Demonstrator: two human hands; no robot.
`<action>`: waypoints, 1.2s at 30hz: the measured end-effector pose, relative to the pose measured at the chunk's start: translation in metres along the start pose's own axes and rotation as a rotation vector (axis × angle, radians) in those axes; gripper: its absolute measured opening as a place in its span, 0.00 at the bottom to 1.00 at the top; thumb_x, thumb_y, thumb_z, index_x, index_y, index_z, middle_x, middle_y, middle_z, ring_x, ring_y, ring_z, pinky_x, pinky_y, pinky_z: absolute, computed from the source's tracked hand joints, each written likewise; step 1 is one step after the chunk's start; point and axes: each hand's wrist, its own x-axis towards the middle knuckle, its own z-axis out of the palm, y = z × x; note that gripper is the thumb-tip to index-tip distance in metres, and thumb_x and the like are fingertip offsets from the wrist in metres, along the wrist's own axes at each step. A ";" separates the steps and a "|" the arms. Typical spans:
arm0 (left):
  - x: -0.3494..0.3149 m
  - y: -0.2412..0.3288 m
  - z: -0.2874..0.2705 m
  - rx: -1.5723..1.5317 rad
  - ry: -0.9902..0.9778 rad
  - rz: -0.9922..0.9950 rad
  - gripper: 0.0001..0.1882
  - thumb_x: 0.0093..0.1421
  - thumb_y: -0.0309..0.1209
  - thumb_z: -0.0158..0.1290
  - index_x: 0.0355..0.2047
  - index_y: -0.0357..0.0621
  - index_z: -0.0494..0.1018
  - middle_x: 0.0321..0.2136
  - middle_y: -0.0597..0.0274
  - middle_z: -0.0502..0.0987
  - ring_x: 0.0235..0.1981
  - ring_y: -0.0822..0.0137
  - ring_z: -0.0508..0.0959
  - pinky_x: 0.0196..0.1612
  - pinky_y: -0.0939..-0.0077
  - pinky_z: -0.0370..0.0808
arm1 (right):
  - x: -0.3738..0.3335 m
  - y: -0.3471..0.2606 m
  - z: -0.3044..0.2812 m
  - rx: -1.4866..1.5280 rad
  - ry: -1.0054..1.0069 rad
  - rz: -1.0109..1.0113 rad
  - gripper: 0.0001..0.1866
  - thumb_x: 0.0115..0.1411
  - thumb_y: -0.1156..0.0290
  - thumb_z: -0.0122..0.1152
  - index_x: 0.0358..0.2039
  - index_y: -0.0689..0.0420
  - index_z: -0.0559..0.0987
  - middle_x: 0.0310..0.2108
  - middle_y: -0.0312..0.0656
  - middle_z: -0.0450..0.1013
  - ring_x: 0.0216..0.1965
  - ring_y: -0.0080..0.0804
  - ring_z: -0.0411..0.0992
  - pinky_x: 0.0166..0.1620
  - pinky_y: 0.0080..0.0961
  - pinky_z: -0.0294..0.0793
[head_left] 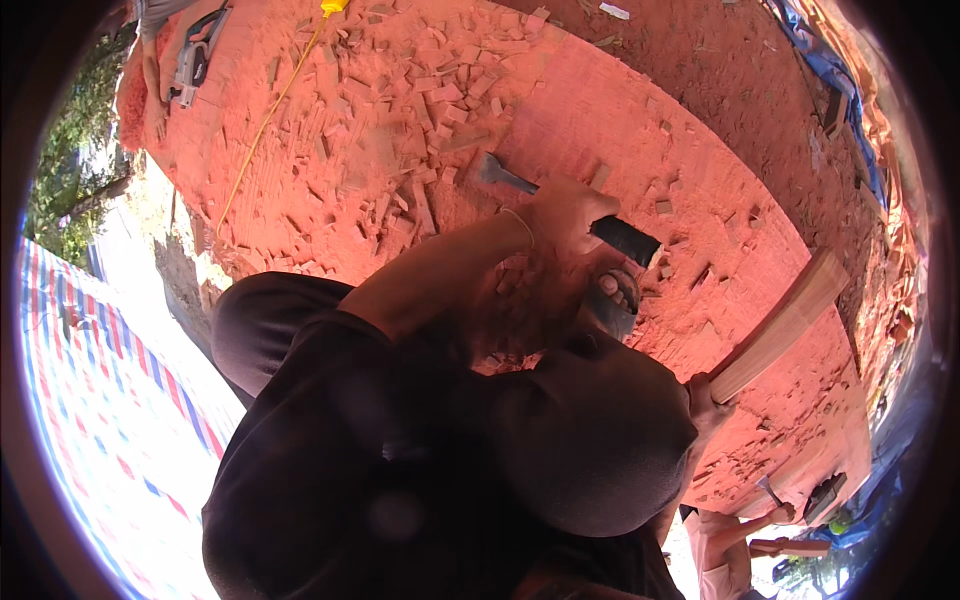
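Observation:
My left hand is closed round a chisel with a black grip and a flat metal blade. The chisel lies aslant, its blade end pointing left and away over the red wooden surface, by the scattered chips. On the right, my right hand is wrapped round the narrow end of a wooden mallet. Its thick, pale club-like head is raised up and to the right, apart from the chisel. Dark cloth hides part of my right forearm.
Several wood chips litter the surface. A yellow cord runs across the left. At the upper left, a person's arm is beside a power tool. Another person works at lower right. A sandalled foot rests below the chisel.

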 end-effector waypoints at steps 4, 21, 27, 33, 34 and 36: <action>0.020 0.014 -0.005 -0.028 0.021 0.135 0.13 0.47 0.36 0.61 0.31 0.48 0.73 0.28 0.56 0.78 0.34 0.47 0.79 0.36 0.53 0.76 | 0.018 -0.028 -0.017 0.068 0.169 -0.029 0.08 0.53 0.72 0.65 0.24 0.62 0.76 0.17 0.40 0.71 0.18 0.27 0.66 0.25 0.25 0.66; 0.066 -0.011 -0.007 0.029 0.100 0.142 0.14 0.44 0.35 0.62 0.32 0.47 0.76 0.23 0.52 0.79 0.30 0.45 0.81 0.31 0.49 0.75 | 0.032 -0.153 -0.053 0.632 0.377 -0.453 0.16 0.61 0.61 0.63 0.39 0.62 0.76 0.31 0.41 0.73 0.34 0.32 0.72 0.43 0.29 0.74; 0.061 -0.007 -0.005 0.014 0.119 0.100 0.15 0.45 0.36 0.63 0.33 0.48 0.76 0.23 0.52 0.78 0.29 0.46 0.81 0.32 0.51 0.75 | 0.020 -0.087 0.095 0.095 0.059 -0.132 0.09 0.50 0.75 0.63 0.31 0.62 0.74 0.24 0.36 0.69 0.30 0.25 0.69 0.38 0.28 0.69; 0.060 -0.011 -0.003 0.060 -0.012 0.084 0.13 0.45 0.37 0.63 0.30 0.49 0.74 0.22 0.54 0.78 0.28 0.48 0.81 0.31 0.50 0.74 | 0.025 -0.012 0.040 -0.057 -0.076 -0.101 0.08 0.49 0.81 0.63 0.28 0.60 0.72 0.20 0.34 0.70 0.20 0.21 0.66 0.23 0.22 0.64; 0.061 -0.012 -0.002 0.089 0.009 0.104 0.13 0.45 0.37 0.63 0.29 0.49 0.74 0.22 0.55 0.78 0.28 0.48 0.81 0.30 0.50 0.74 | 0.026 -0.031 0.023 0.059 -0.027 -0.171 0.07 0.52 0.78 0.64 0.31 0.61 0.75 0.21 0.38 0.73 0.20 0.24 0.68 0.25 0.23 0.66; 0.063 -0.013 0.002 0.119 -0.017 0.077 0.15 0.45 0.36 0.64 0.31 0.50 0.74 0.23 0.55 0.79 0.29 0.48 0.82 0.31 0.51 0.75 | 0.034 -0.088 0.001 0.117 0.223 -0.097 0.13 0.56 0.70 0.65 0.38 0.64 0.78 0.23 0.40 0.74 0.26 0.27 0.72 0.33 0.29 0.72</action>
